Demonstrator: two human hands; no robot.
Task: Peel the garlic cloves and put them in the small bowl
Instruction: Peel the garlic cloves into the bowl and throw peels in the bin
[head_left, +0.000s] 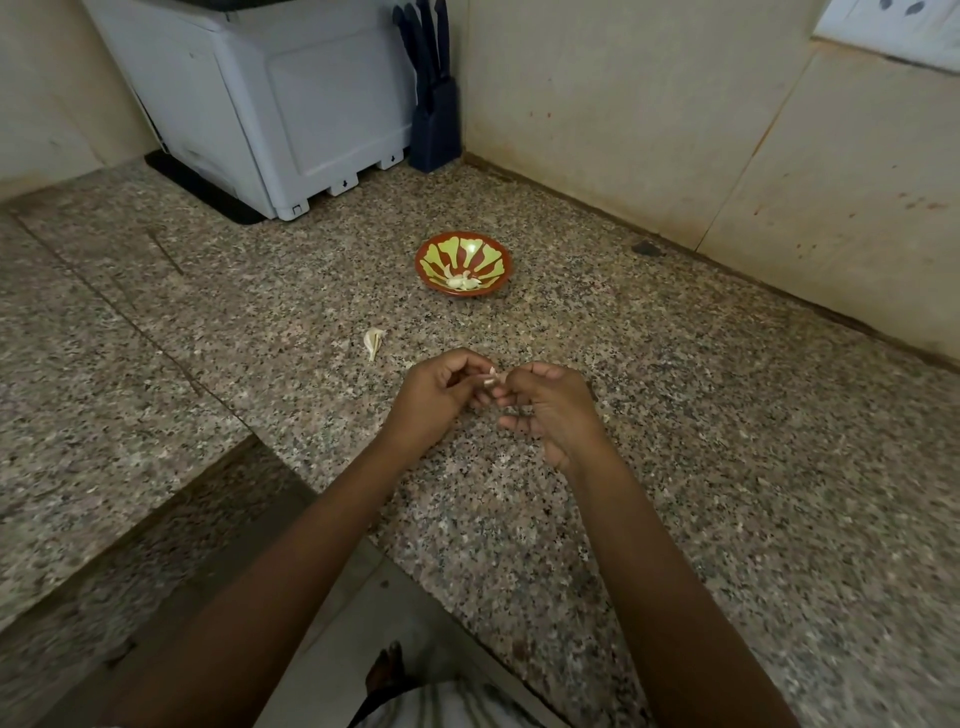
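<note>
Head view showed the left hand (441, 396) and the right hand (551, 410) meeting over the granite counter (701, 441), fingers curled. Together they pinched a small pale garlic clove (491, 376), mostly hidden between their fingertips. Well beyond the hands sat the small bowl (470, 248) with a few peeled cloves (464, 282) in its bottom, a loose garlic piece (374, 341) lay just ahead of the left hand, and farther off stood a white appliance (291, 104) with a dark knife block (435, 124) beside it.
</note>
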